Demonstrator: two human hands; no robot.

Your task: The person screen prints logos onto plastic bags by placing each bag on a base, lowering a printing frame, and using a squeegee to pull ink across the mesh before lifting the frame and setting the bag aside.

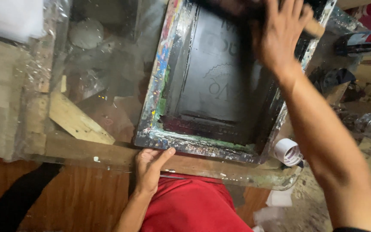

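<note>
your right hand [280,32] grips the squeegee [314,26] at the screen's [220,81] far end, stroke barely begun. left hand [151,165], fingers spread, steadies the frame [194,146].

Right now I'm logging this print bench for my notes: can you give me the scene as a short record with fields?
Setting: wooden bench under clear plastic sheeting
Main item: paint-spattered screen printing frame with a dark inked mesh
Left hand: pressing on the frame's near edge
Right hand: gripping a wooden-handled squeegee at the frame's far end
Nearby: tape roll by the frame's near right corner; wood offcut to the left
Clothing: red garment
</note>
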